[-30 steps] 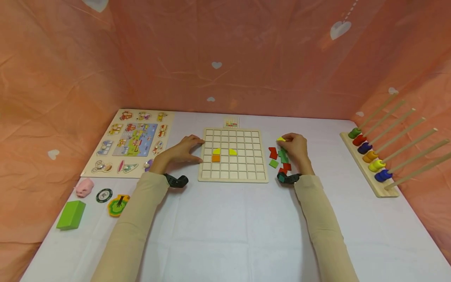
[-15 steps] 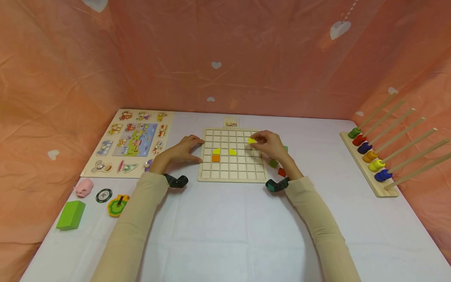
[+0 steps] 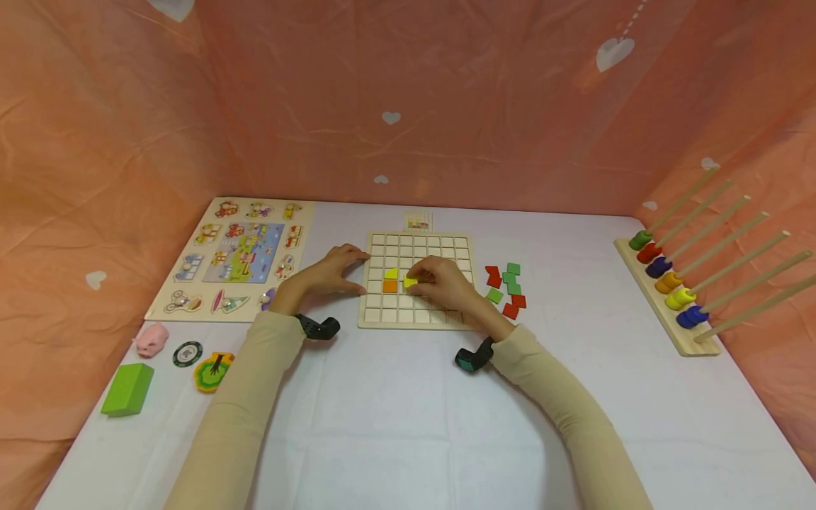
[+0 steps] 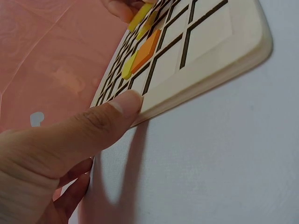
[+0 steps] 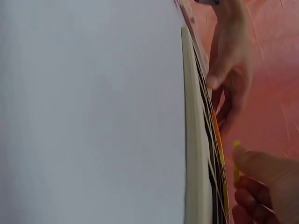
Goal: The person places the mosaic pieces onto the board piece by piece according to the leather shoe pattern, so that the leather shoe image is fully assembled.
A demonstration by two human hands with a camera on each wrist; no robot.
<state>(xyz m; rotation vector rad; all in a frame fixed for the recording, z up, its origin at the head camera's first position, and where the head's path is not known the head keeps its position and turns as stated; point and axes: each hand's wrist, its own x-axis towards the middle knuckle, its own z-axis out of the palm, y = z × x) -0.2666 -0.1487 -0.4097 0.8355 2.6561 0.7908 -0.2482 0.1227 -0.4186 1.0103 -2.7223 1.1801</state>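
A wooden grid board [image 3: 385, 319] lies on the white tablecloth. My left hand [image 3: 333, 270] rests at its left side, thumb and forefinger spread and touching the edge; the thumb [image 4: 105, 119] shows straight in the left wrist view. My right hand [image 3: 446, 285] is over the board's middle and pinches a small yellow tile [image 3: 409, 282]. In the right wrist view that tile [image 5: 236, 163] is held edge-on, just above the grid. An orange square tile [image 3: 390, 286] and a yellow tile [image 3: 392, 273] sit in neighbouring cells. Another yellow tile on the board is hidden by my right hand in the head view.
Right of the board lie loose red tiles [image 3: 494, 277] and green tiles [image 3: 512, 278]. A small pattern card [image 3: 418, 222] is behind it. Left are a picture puzzle [image 3: 229, 258], pink pig [image 3: 152, 340], round chip [image 3: 188, 353], tree piece [image 3: 213, 372] and green block [image 3: 128, 389]. A peg stand [image 3: 669, 297] stands right.
My right hand has carried the yellow tile leftward from the loose tiles to the middle of the board, uncovering those tiles. My left hand has stayed at the board's edge.
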